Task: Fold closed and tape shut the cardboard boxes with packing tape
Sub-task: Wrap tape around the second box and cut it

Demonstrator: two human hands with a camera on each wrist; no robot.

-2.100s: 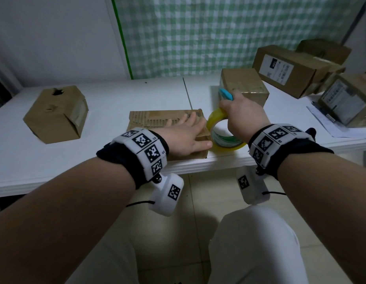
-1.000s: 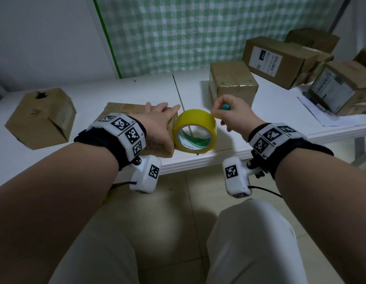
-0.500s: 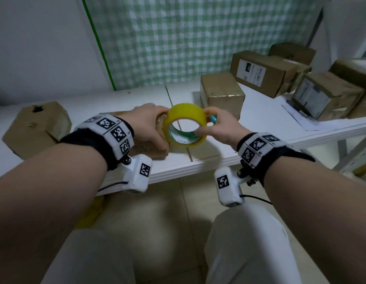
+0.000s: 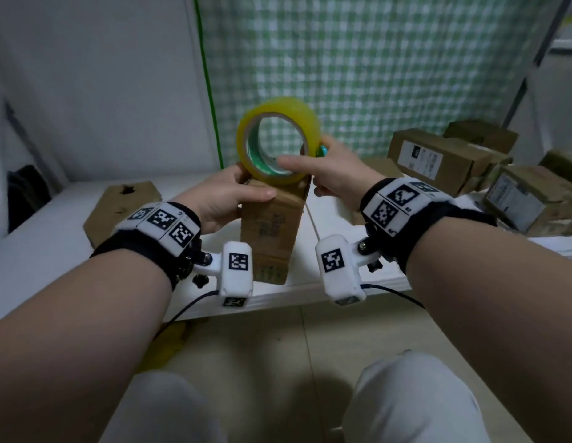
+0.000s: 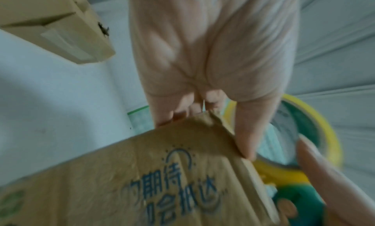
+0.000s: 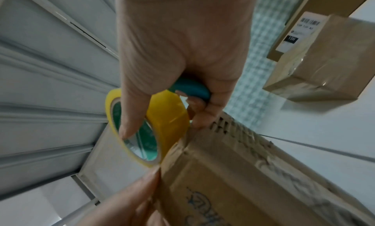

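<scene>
Raised on end since before, worn brown printed box (image 4: 272,228) gripped by left hand (image 4: 220,199), right hand (image 4: 336,174) pinching yellow tape roll (image 4: 278,139)

The room is dim and evenly lit with a cool, greenish cast, and a soft shadow pools on the floor (image 4: 304,362) below the worktop's (image 4: 38,251) near edge. The head view bends straight lines toward its corners and is slightly soft all over, with the checked curtain (image 4: 390,59) smeared. Both wrist views are streaked with motion blur: the printed lettering on the cardboard box (image 5: 142,189) is smudged, the wall (image 6: 50,85) lines run in streaks, and the hands (image 5: 213,45) fill the frame out of focus.
</scene>
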